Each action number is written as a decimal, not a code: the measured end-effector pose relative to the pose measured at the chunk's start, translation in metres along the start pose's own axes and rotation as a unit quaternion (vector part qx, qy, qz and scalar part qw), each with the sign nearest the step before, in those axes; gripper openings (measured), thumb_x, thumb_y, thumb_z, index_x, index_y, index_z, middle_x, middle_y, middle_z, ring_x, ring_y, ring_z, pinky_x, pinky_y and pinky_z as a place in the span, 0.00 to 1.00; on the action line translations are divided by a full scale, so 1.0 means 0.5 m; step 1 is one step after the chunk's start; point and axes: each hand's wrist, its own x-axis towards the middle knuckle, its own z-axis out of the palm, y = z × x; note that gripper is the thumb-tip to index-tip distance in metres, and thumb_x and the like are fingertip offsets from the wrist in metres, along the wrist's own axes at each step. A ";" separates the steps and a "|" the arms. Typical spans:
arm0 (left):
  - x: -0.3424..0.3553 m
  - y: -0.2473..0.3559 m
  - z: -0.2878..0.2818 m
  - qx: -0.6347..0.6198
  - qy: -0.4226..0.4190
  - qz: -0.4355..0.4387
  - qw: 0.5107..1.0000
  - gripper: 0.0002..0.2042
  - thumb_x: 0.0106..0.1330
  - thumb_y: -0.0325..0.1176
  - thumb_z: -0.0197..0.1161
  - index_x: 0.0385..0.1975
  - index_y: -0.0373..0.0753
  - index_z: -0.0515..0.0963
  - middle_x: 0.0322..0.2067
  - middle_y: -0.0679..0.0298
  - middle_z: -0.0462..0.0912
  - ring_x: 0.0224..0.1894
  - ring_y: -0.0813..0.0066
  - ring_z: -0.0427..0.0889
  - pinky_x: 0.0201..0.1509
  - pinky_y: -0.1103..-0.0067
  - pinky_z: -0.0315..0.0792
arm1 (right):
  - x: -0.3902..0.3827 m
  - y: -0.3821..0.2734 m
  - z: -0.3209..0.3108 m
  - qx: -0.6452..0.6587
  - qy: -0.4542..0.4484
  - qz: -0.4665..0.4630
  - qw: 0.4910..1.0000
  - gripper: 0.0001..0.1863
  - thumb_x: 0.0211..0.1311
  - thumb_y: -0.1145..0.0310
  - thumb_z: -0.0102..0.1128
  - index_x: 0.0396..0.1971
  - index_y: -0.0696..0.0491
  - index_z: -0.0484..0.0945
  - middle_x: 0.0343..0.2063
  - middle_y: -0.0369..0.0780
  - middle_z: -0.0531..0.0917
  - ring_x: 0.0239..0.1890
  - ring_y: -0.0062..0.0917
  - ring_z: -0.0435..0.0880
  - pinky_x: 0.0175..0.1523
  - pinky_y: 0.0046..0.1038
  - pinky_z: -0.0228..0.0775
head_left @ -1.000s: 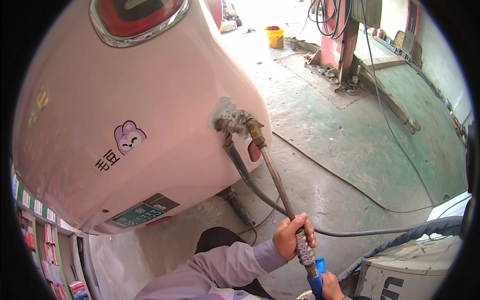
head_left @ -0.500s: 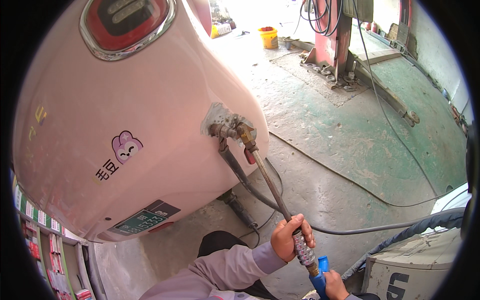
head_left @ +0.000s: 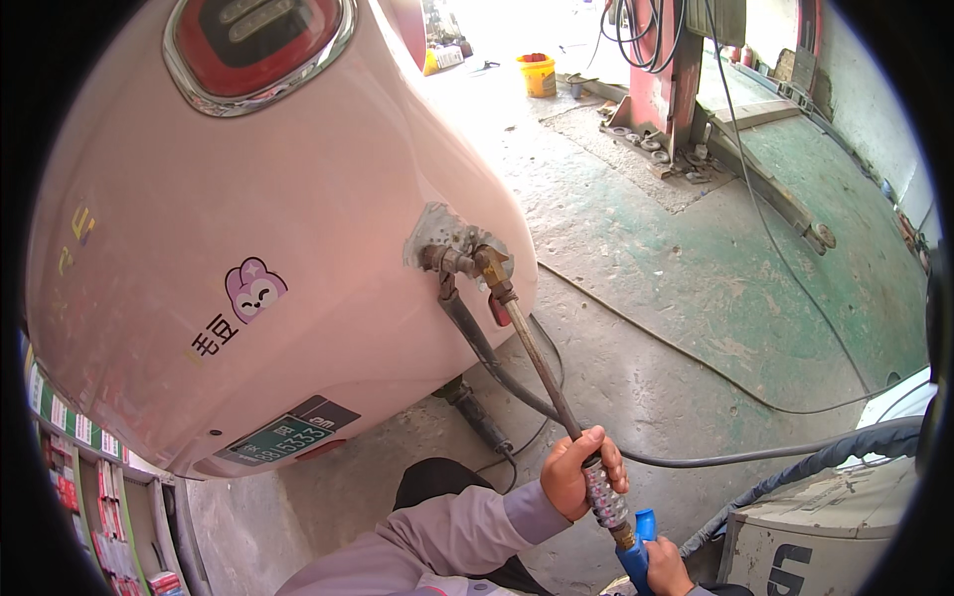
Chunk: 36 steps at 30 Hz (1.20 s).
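Observation:
A slide hammer (head_left: 537,348) slants up from my hands to a pink car's rear corner (head_left: 328,189). Its brass-coloured head (head_left: 491,266) meets a bare, pitted grey patch (head_left: 435,224) in the paint. My left hand (head_left: 576,475) is wrapped round the rod at the ribbed metal weight (head_left: 604,495). Lower down, my right hand (head_left: 666,568) grips the blue handle (head_left: 636,566). Next to the brass head, a metal clamp (head_left: 447,260) with a thick dark cable (head_left: 472,338) sits against the same patch.
A power tool (head_left: 477,415) with a cord is on the floor below the bumper. At the lower right stands a worn beige machine (head_left: 825,521) with a sleeved cable. Farther back are a red lift post (head_left: 661,94) and a yellow bucket (head_left: 538,76). Thin hoses cross the floor.
The view has shifted very slightly. Both hands keep the same hold, and the slide hammer stays against the grey patch.

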 end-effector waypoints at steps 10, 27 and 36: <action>0.027 0.047 0.036 0.126 0.057 0.168 0.976 0.19 0.71 0.50 0.49 0.43 0.37 0.73 0.38 0.57 0.79 0.38 0.62 0.80 0.47 0.67 0.74 | 0.031 -0.072 -0.072 0.216 0.081 0.208 0.951 0.19 0.61 0.57 0.55 0.30 0.63 0.75 0.27 0.54 0.80 0.31 0.45 0.81 0.41 0.40 0.70; 0.106 0.132 0.014 -0.071 -0.168 -0.055 0.982 0.31 0.71 0.66 0.38 0.10 0.50 0.54 0.10 0.73 0.53 0.16 0.77 0.54 0.23 0.76 0.56 | 0.007 -0.037 -0.032 0.216 0.094 0.193 0.952 0.25 0.70 0.52 0.50 0.45 0.63 0.74 0.35 0.55 0.82 0.38 0.45 0.82 0.43 0.40 0.70; 0.114 0.134 -0.009 -0.113 -0.224 -0.074 0.965 0.31 0.70 0.65 0.39 0.10 0.50 0.52 0.09 0.74 0.51 0.15 0.77 0.53 0.21 0.77 0.53 | 0.020 -0.045 -0.044 0.186 0.074 0.184 0.962 0.27 0.69 0.49 0.50 0.49 0.62 0.73 0.37 0.55 0.82 0.41 0.46 0.82 0.46 0.40 0.71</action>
